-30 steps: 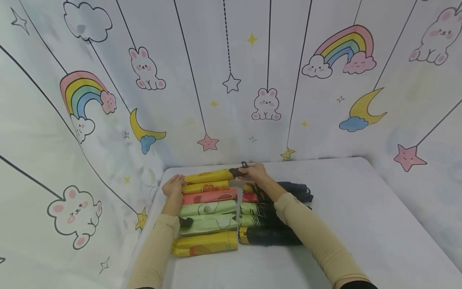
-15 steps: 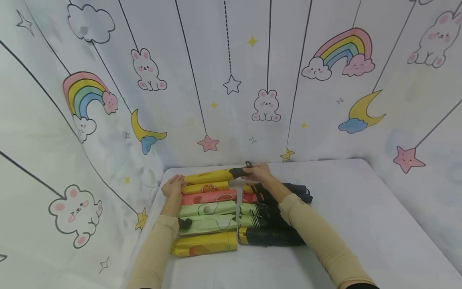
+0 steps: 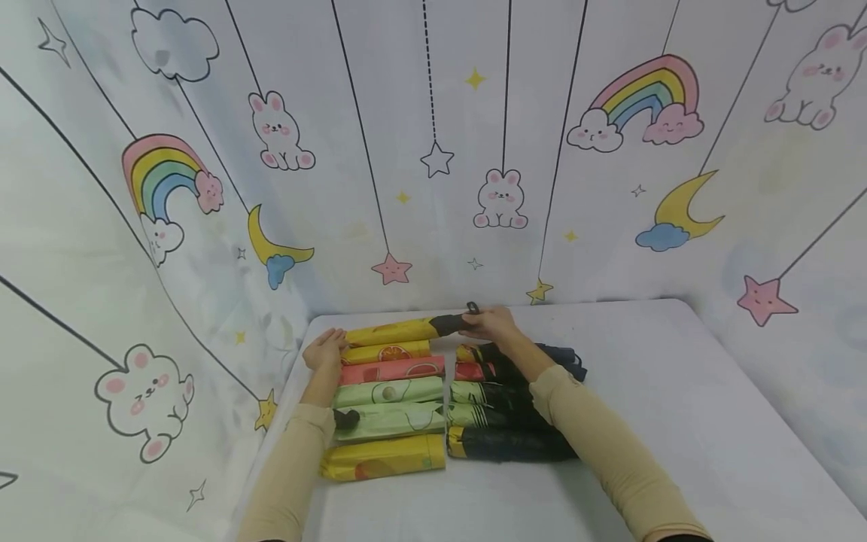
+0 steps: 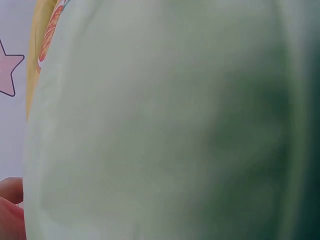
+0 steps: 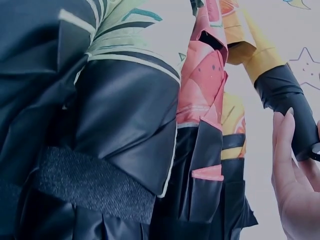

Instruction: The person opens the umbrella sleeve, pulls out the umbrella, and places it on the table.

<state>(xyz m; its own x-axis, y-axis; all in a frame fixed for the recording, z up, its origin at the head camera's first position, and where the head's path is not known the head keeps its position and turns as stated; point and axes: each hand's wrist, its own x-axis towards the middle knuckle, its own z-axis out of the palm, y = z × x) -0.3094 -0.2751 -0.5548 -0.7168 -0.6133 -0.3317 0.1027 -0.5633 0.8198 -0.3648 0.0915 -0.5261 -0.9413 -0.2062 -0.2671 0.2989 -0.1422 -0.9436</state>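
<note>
At the back of the table, a yellow printed sleeve [image 3: 389, 332] lies slanted, with a folding umbrella's black handle end [image 3: 448, 324] sticking out of its right side. My left hand [image 3: 325, 348] grips the sleeve's left end. Fingers of my right hand [image 3: 492, 325] hold the black handle near its wrist loop [image 3: 472, 307]; the right wrist view shows that hand [image 5: 300, 195] around the black handle [image 5: 295, 117]. A pale green surface [image 4: 140, 125] fills most of the left wrist view, leaving only a bit of the hand [image 4: 11, 210] at lower left.
In front lie an orange-print sleeve [image 3: 393, 352], a red watermelon sleeve [image 3: 393, 369], green sleeves [image 3: 393, 421] and a yellow one [image 3: 382, 459]. Several folded umbrellas [image 3: 508, 444] with black fabric lie in a column to their right, partly under my right forearm. A printed cloth wall [image 3: 352, 150] stands behind.
My right hand has shifted slightly right with the black handle, and a little more black shows beyond the yellow sleeve. My left hand has stayed at the sleeve's left end.
</note>
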